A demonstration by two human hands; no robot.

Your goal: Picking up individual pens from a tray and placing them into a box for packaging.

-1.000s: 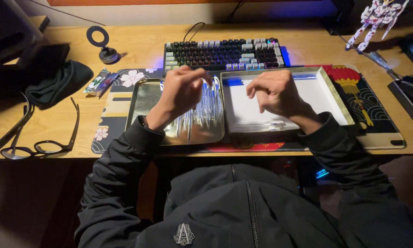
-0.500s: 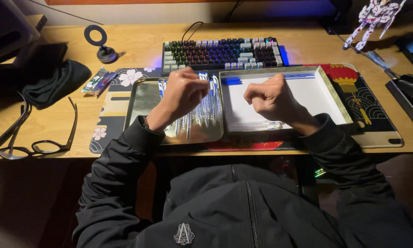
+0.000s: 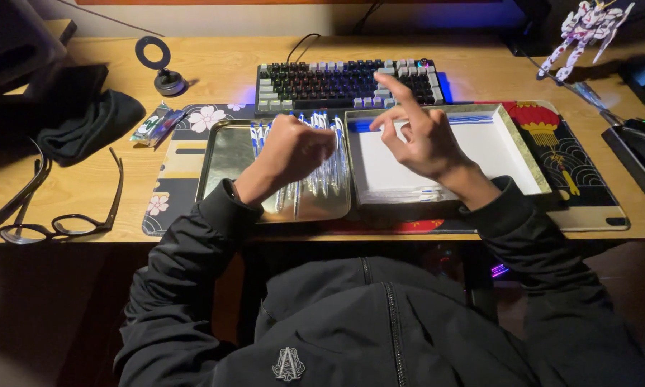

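A silvery metal tray (image 3: 218, 168) on the left holds a row of clear pens with blue caps (image 3: 328, 172). My left hand (image 3: 293, 152) lies on that row with its fingers curled down around the pens. To the right stands a white-lined tray (image 3: 512, 143) with a few pens (image 3: 408, 193) along its near edge. My right hand (image 3: 417, 136) hovers over the left part of this tray, index finger stretched up and the other fingers apart, with nothing in it.
A backlit keyboard (image 3: 344, 82) sits just behind both trays on a patterned desk mat (image 3: 577, 168). Black glasses (image 3: 64, 223), a dark cloth (image 3: 86, 122), a small packet (image 3: 154, 123) and a ring stand (image 3: 161, 68) lie left. A robot figure (image 3: 582, 29) and a mouse (image 3: 641, 135) are right.
My right hand has lifted off the white tray and opened, its index finger now pointing up. My left hand has curled tighter on the pens.
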